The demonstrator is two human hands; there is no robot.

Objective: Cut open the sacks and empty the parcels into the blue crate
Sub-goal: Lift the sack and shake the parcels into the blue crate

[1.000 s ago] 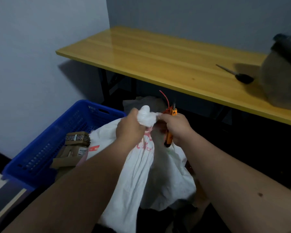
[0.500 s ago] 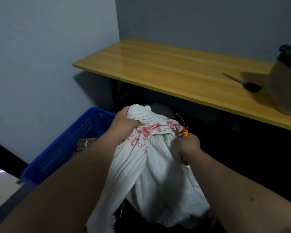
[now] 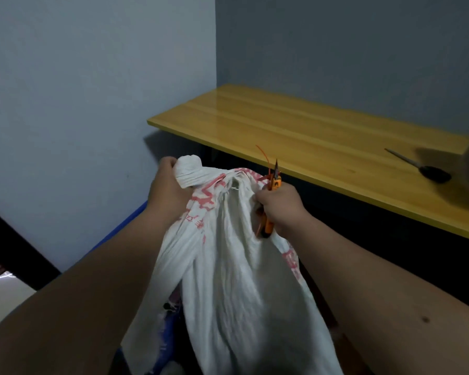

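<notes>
A white woven sack (image 3: 236,280) with red print hangs between my two hands, held up high. My left hand (image 3: 165,193) grips a bunched corner of the sack at its top left. My right hand (image 3: 280,209) pinches the sack's top right edge and also holds orange snips (image 3: 271,201), blades pointing up, with a red tie sticking up beside them. Only a thin strip of the blue crate (image 3: 132,220) shows behind my left forearm; the sack hides the rest. A few parcels peek out low at the sack's left side.
A yellow wooden table (image 3: 322,136) runs along the grey wall to the right. On it lies a black-handled tool (image 3: 420,167), and a dark bulky object sits at the right edge. A dark diagonal rail (image 3: 16,244) crosses the lower left.
Both hands have lifted the sack higher and pulled its top edge wider apart. The view has tilted up, and the crate is nearly hidden behind the sack and my arm.
</notes>
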